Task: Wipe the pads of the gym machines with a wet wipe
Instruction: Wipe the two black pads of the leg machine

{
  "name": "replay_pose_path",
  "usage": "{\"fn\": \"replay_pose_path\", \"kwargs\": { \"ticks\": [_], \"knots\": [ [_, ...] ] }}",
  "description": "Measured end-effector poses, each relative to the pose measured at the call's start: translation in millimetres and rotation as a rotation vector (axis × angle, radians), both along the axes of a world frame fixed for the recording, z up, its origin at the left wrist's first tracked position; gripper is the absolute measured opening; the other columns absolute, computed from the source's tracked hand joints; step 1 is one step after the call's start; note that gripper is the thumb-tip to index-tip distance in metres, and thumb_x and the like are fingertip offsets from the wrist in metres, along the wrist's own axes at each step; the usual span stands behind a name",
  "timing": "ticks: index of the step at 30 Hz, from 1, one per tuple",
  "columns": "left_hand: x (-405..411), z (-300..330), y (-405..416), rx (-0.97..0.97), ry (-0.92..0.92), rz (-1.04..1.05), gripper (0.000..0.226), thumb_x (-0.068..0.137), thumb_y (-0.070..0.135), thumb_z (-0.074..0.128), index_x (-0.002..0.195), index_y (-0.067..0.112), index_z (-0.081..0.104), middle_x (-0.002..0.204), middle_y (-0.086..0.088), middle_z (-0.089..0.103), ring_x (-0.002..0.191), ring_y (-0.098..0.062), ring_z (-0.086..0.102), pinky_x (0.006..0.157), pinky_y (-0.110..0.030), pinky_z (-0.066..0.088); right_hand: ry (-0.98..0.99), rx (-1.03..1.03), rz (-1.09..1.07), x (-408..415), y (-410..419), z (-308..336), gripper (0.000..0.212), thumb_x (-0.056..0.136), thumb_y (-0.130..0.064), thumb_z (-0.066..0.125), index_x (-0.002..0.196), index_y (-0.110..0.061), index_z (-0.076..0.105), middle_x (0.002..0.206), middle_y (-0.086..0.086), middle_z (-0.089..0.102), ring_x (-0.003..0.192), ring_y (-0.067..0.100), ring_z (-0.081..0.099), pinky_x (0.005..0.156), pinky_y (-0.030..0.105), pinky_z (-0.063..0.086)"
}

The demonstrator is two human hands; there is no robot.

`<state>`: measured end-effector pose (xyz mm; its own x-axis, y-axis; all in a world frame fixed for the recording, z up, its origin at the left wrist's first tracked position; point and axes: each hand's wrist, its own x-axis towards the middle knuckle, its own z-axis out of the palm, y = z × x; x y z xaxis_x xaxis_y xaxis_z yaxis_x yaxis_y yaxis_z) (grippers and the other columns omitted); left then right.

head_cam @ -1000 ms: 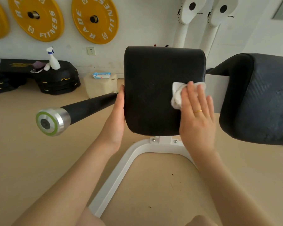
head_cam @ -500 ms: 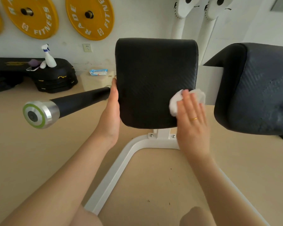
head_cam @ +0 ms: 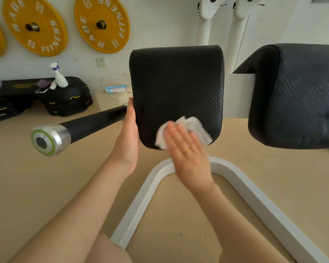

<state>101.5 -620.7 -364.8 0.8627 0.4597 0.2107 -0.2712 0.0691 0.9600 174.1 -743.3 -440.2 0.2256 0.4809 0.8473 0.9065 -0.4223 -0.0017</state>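
Note:
A black textured pad (head_cam: 176,82) stands upright on a white machine frame (head_cam: 152,185) in the middle of the view. My right hand (head_cam: 187,154) presses a crumpled white wet wipe (head_cam: 194,130) with straight fingers against the pad's lower edge. My left hand (head_cam: 128,137) lies flat along the pad's left side, its fingers behind the pad and hidden. A second, larger black pad (head_cam: 300,95) sits to the right, apart from both hands.
A black handle bar with a silver and green end cap (head_cam: 49,142) sticks out left of the pad. A pack of wipes (head_cam: 115,89) lies by the wall. A spray bottle (head_cam: 59,75) stands on stacked black steps (head_cam: 68,99). Yellow weight plates (head_cam: 102,23) hang above.
My right hand has slid the wipe from the pad's right edge down and left to its lower edge. My left hand stays on the pad's left side.

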Motion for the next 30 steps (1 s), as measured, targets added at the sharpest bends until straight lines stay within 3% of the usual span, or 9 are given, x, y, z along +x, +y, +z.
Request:
{"fn": "replay_pose_path", "kwargs": {
  "ticks": [3, 6, 10, 13, 16, 19, 23, 26, 30],
  "knots": [
    [0.9, 0.0, -4.1, -0.026, 0.038, 0.056, 0.057, 0.093, 0.058, 0.021, 0.145, 0.034, 0.021, 0.138, 0.027, 0.036, 0.131, 0.003, 0.031, 0.117, -0.036, 0.017, -0.006, 0.084, -0.143, 25.8, -28.7, 18.9, 0.052, 0.083, 0.006, 0.050, 0.133, -0.004, 0.039, 0.143, 0.009, 0.034, 0.136, 0.023, 0.026, 0.115, 0.034, 0.012],
    [0.7, 0.0, -6.1, -0.037, 0.049, 0.087, 0.056, 0.095, 0.055, 0.018, 0.145, 0.033, 0.020, 0.137, 0.025, 0.036, 0.131, 0.002, 0.030, 0.117, -0.036, 0.016, 0.021, 0.090, -0.220, 44.3, -41.3, 40.4, 0.038, 0.089, -0.004, 0.039, 0.127, 0.000, 0.045, 0.142, 0.019, 0.039, 0.137, 0.026, 0.022, 0.115, 0.037, 0.010],
    [-0.9, 2.5, -6.1, -0.012, 0.101, 0.085, 0.054, 0.096, 0.054, 0.016, 0.146, 0.034, 0.017, 0.140, 0.028, 0.030, 0.129, 0.006, 0.027, 0.117, -0.034, 0.014, 0.142, 0.238, -0.072, 42.9, -27.6, 31.1, 0.030, 0.102, -0.014, 0.027, 0.119, -0.001, 0.048, 0.137, 0.025, 0.043, 0.134, 0.032, 0.027, 0.117, 0.033, 0.011],
    [-1.0, 4.2, -4.6, 0.036, 0.088, 0.048, 0.051, 0.098, 0.049, 0.011, 0.146, 0.033, 0.016, 0.123, 0.037, 0.037, 0.115, 0.018, 0.034, 0.113, -0.025, 0.017, 0.059, 0.229, -0.016, 27.8, -20.2, -3.0, 0.022, 0.100, -0.008, 0.034, 0.119, -0.004, 0.045, 0.137, 0.021, 0.042, 0.141, 0.026, 0.018, 0.117, 0.037, 0.010],
    [-1.6, 2.7, -2.4, 0.058, 0.079, 0.020, 0.052, 0.097, 0.050, 0.011, 0.146, 0.034, 0.016, 0.141, 0.026, 0.032, 0.130, 0.007, 0.031, 0.116, -0.032, 0.018, 0.027, 0.187, 0.064, 12.5, -6.0, -17.5, 0.034, 0.095, 0.000, 0.041, 0.128, -0.005, 0.039, 0.139, 0.010, 0.036, 0.144, 0.017, 0.008, 0.117, 0.038, 0.009],
    [-2.2, -2.3, 4.7, 0.083, 0.038, -0.007, 0.060, 0.093, 0.060, 0.016, 0.146, 0.033, 0.020, 0.147, 0.020, 0.031, 0.135, 0.000, 0.028, 0.116, -0.037, 0.017, 0.003, 0.120, 0.116, -5.9, 19.2, -14.2, 0.042, 0.093, 0.001, 0.043, 0.133, -0.008, 0.035, 0.141, 0.007, 0.035, 0.144, 0.015, 0.007, 0.117, 0.036, 0.010],
    [-6.8, -3.2, 16.3, 0.104, 0.115, 0.009, 0.081, 0.074, 0.079, 0.023, 0.144, 0.039, 0.022, 0.153, 0.012, 0.023, 0.141, -0.008, 0.020, 0.116, -0.043, 0.015, -0.084, -0.020, 0.163, -21.1, 39.8, -4.0, 0.046, 0.089, -0.005, 0.054, 0.133, -0.010, 0.045, 0.141, 0.004, 0.044, 0.137, 0.019, 0.028, 0.116, 0.033, 0.016],
    [-7.6, 0.0, 16.9, 0.047, 0.082, -0.047, 0.077, 0.080, 0.072, 0.015, 0.146, 0.034, 0.021, 0.151, 0.009, 0.029, 0.138, -0.008, 0.028, 0.116, -0.039, 0.018, -0.156, -0.135, 0.151, -10.3, 23.3, 9.9, 0.046, 0.089, -0.001, 0.049, 0.134, -0.010, 0.047, 0.140, 0.003, 0.046, 0.132, 0.018, 0.033, 0.114, 0.031, 0.016],
    [-6.2, 0.6, 11.4, 0.024, 0.026, -0.032, 0.073, 0.084, 0.062, 0.007, 0.148, 0.028, 0.018, 0.151, 0.010, 0.030, 0.137, -0.004, 0.028, 0.117, -0.035, 0.016, -0.139, -0.046, 0.001, 22.7, -26.9, 16.2, 0.053, 0.080, 0.011, 0.055, 0.129, -0.009, 0.047, 0.139, 0.003, 0.039, 0.131, 0.024, 0.036, 0.112, 0.035, 0.022]
  ]
}}
